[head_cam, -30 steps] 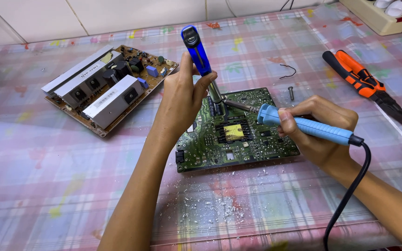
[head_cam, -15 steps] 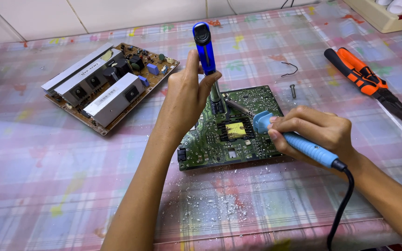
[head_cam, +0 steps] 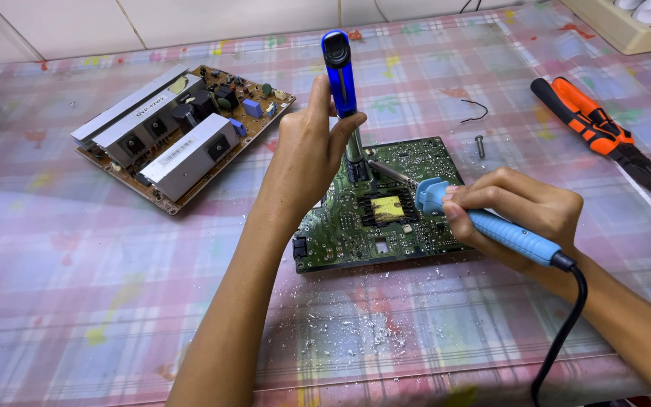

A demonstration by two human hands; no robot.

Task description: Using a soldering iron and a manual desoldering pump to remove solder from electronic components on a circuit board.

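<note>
- Right hand [head_cam: 518, 215] is sliding in from 3 o'clock since a second ago, soldering iron [head_cam: 491, 226] tip now nearer the blue desoldering pump [head_cam: 344, 90].
- Left hand [head_cam: 310, 154] is gripping the pump upright on the green circuit board [head_cam: 378, 207], mid-bench [head_cam: 77, 301].
- Right hand is clenching the iron low, pencil-style.
- Risk: hot tip is crowding the pump nozzle, could melt it or lift pads.

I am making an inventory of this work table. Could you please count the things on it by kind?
Circuit boards: 2, green board, brown board
Hand tools: 3, blue desoldering pump in left hand, soldering iron in right hand, orange pliers
Screws: 1
Wire pieces: 1
Total: 7
</note>
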